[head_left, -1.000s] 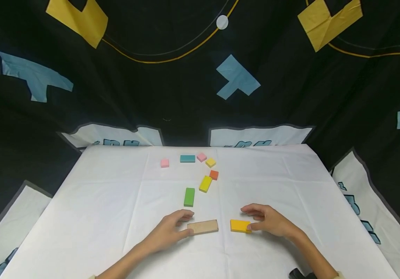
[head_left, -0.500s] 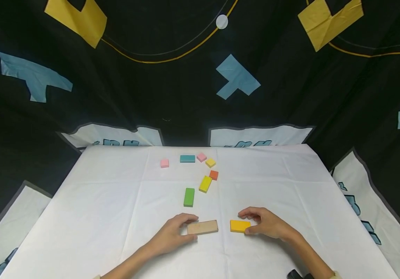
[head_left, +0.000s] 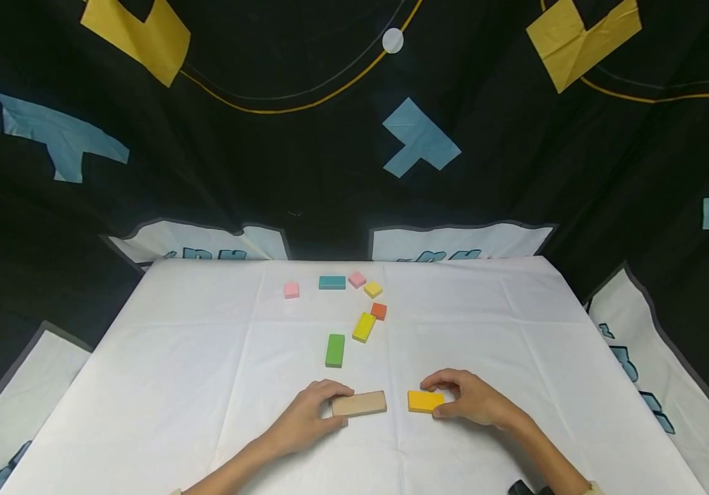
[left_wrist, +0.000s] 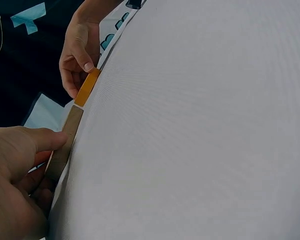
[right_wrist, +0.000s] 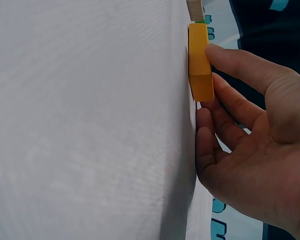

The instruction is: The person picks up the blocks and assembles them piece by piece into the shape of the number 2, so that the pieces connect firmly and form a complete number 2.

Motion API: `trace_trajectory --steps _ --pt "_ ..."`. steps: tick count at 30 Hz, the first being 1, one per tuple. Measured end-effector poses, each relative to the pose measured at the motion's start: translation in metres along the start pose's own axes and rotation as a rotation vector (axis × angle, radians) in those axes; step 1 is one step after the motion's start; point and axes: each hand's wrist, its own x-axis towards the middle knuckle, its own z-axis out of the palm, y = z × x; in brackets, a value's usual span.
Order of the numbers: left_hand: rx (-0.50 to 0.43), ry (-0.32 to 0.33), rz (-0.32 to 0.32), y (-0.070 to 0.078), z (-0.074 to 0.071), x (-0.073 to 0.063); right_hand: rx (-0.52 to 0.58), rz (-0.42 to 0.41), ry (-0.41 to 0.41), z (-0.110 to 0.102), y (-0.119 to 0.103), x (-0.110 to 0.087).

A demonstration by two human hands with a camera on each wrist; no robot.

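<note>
A plain wooden block [head_left: 360, 403] lies flat near the front of the white table. My left hand [head_left: 306, 418] pinches its left end, thumb along the near side and fingers at the far side; in the left wrist view the thumb [left_wrist: 52, 140] presses on the wood. To the right, in line with it and a small gap away, lies an orange-yellow block [head_left: 423, 401]. My right hand [head_left: 474, 399] pinches that one at its right end, as the right wrist view shows with the thumb on the block's side [right_wrist: 199, 55].
Beyond my hands lie a green block [head_left: 335, 350], a yellow block [head_left: 364, 327] touching an orange cube [head_left: 379, 311], a small yellow cube [head_left: 373, 289], two pink cubes [head_left: 291, 290] and a teal block [head_left: 332, 282]. A black object [head_left: 521, 488] sits by my right forearm.
Both hands have come slightly nearer the front edge and closed in around their blocks' ends, thumb and fingers now on opposite sides. The blocks have stayed in place.
</note>
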Motion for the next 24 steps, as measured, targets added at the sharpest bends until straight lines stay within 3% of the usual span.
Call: trace_trajectory --steps 8,24 --pt "-0.004 -0.031 -0.031 0.002 -0.0015 0.0029 -0.048 0.009 0.009 0.0 -0.0026 -0.0004" --pt "-0.002 -0.041 -0.032 0.0036 -0.0004 0.005 -0.072 -0.004 -0.014 -0.0021 -0.0031 0.0014"
